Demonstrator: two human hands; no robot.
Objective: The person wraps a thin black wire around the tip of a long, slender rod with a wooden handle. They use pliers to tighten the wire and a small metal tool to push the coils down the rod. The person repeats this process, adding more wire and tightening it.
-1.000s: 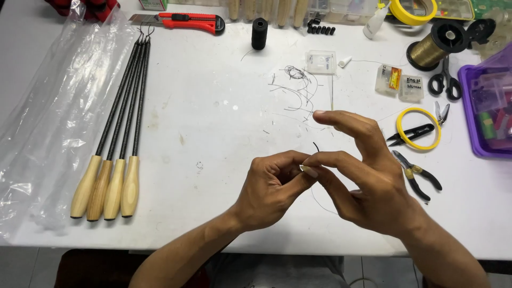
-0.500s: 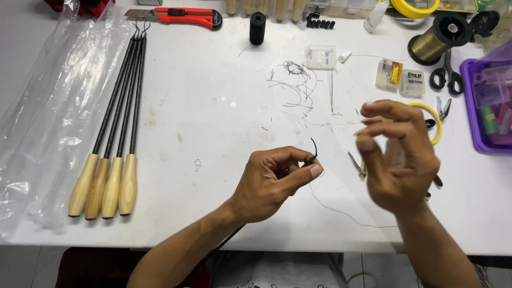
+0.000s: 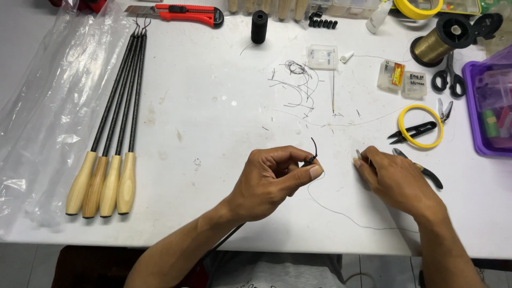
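Closest to the person, two bare hands rest over a white table (image 3: 213, 122). The left hand (image 3: 272, 178) is curled up. Its thumb and fingers pinch a small dark hook piece (image 3: 311, 156), and a short black tip sticks up from the pinch. A thin thread (image 3: 341, 215) hangs from that pinch and lies across the table toward the right arm.

The right hand (image 3: 397, 178) sits a little apart from the left one. It lies low on the table with its fingers bent. It pinches a small pale pin-like thing (image 3: 358, 155) at its fingertips. The two hands do not touch.

Just behind the right hand lies a pair of dark pliers (image 3: 424, 172). A bit farther back is a yellow ring (image 3: 409, 113) with black thread snips (image 3: 413, 130) lying across it.

On the left side, four long black rods with wooden handles (image 3: 106, 184) lie side by side. Next to them is a sheet of clear plastic (image 3: 40, 112).

In the middle of the table is a little mess of dark thread scraps (image 3: 296, 82) and a thin needle (image 3: 334, 85).

At the far edge are a red box cutter (image 3: 184, 13), a black thread spool (image 3: 259, 25), a gold wire spool (image 3: 434, 45), black scissors (image 3: 450, 77) and a purple tray (image 3: 488, 104) on the right.
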